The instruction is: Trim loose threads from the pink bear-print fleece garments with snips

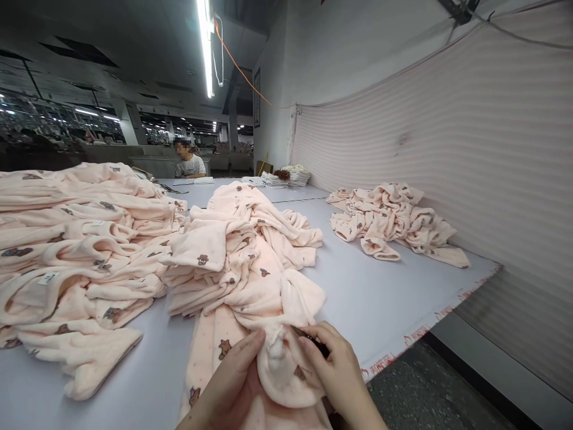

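Note:
Pale pink fleece with a bear print, part of a garment (pixel 286 379), is bunched up in front of me. My left hand (pixel 239 373) grips its edge from the left, thumb on top and the other fingers partly hidden under the cloth. In my right hand (pixel 331 361) is a small black pointed tool (pixel 316 343), like thread snips. Its tip touches or nearly touches the fold, and its blades are too small to make out. The cloth runs on to a heap of like garments (pixel 250 251) just beyond my hands.
A large pile of the same fleece (pixel 85 239) covers the table's left side. Another crumpled heap (pixel 389 218) lies at the right, near a striped cloth curtain (pixel 430 131). Folded stacks (pixel 286 177) stand at the far end of the table (pixel 349 298). A person (pixel 190 162) sits beyond.

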The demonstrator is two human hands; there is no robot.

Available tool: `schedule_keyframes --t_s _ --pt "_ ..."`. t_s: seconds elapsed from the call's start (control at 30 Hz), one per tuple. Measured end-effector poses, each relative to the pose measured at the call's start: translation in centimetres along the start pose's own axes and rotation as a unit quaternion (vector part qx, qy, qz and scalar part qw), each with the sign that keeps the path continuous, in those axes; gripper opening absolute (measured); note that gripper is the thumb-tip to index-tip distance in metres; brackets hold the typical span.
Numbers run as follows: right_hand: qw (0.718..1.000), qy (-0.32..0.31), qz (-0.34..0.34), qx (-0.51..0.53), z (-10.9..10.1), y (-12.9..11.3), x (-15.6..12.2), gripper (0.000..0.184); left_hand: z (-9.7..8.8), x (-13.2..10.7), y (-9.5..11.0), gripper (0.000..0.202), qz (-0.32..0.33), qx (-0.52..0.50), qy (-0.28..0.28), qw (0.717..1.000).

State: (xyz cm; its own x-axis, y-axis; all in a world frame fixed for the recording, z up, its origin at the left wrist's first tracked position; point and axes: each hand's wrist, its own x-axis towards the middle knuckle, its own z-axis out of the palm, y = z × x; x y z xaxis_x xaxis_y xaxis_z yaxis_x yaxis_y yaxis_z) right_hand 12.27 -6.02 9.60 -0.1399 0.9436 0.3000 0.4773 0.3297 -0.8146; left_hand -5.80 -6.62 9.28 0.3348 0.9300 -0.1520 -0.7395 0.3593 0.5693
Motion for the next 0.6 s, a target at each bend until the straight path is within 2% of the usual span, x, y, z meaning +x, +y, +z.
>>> schedule_keyframes --t_s 0.07,0.13,0.27,0.33,0.43,0.5,0.53,0.6 --pt "0.999 -0.014 0.021 0.036 -0.2 0.6 -0.9 0.018 -0.1 0.1 0.0 0.032 -0.003 -0.016 0.003 1.0" --pt "0.999 -0.023 0.0 0.047 0.1 0.7 -1.7 0.02 -0.2 0.2 -0.1 0.032 -0.011 -0.024 0.004 1.0" --pt "0.997 0.007 -0.069 -0.037 1.1 -0.3 -1.7 0.029 0.0 0.3 -0.5 0.028 -0.008 0.004 -0.016 1.0" --pt "0.996 0.019 -0.062 -0.056 1.2 -0.6 -1.2 0.024 0.0 0.6 -0.6 0.027 -0.004 0.028 -0.019 0.999" --pt "1.0 0.013 -0.014 -0.006 1.1 -0.4 -2.0 0.02 -0.2 1.2 -0.5 0.027 0.014 0.07 -0.014 0.997" --pt "0.999 -0.037 0.009 0.011 1.3 0.0 -3.7 0.024 -0.4 1.6 -0.2 0.029 0.014 0.104 -0.013 0.994" --pt "0.997 -0.074 0.005 -0.002 1.6 0.1 -4.6 0.036 -0.5 1.7 0.0 0.031 0.009 0.117 -0.013 0.993" --pt "0.988 -0.141 -0.019 -0.052 2.1 0.4 -6.0 0.036 -0.6 1.5 0.6 0.033 -0.002 0.131 -0.016 0.991"
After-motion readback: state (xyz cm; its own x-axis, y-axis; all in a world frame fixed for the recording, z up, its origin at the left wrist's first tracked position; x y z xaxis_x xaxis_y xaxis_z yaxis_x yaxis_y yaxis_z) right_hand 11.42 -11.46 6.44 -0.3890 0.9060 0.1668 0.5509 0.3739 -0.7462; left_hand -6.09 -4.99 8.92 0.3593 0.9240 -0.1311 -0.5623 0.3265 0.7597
